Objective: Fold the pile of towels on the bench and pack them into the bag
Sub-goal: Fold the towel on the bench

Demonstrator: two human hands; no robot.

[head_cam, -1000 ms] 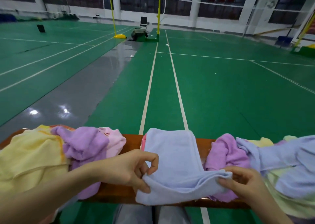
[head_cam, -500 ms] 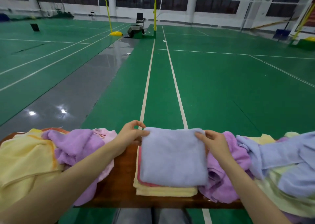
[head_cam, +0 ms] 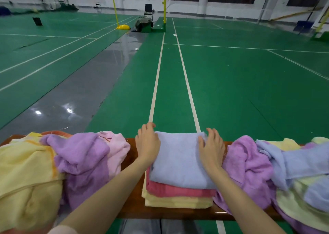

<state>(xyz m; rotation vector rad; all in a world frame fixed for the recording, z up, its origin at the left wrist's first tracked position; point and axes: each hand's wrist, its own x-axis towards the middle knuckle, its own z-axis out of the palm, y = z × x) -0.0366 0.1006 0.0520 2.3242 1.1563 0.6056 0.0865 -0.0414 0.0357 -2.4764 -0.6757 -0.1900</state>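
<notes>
Folding step, top of the stack being squared. The left hand (head_cam: 147, 143) and right hand (head_cam: 211, 148) lie flat with fingers loosely spread, pinching nothing, and press the two sides of the folded blue towel (head_cam: 179, 162). It tops a pink towel (head_cam: 178, 190) and a yellow towel (head_cam: 178, 201) at the middle of the bench (head_cam: 131, 205). An unfolded left heap (head_cam: 80, 159) and right heap (head_cam: 249, 166) flank the stack. No bag is in view. The next move probably calls for lifting one loose towel free without disturbing the stack.
</notes>
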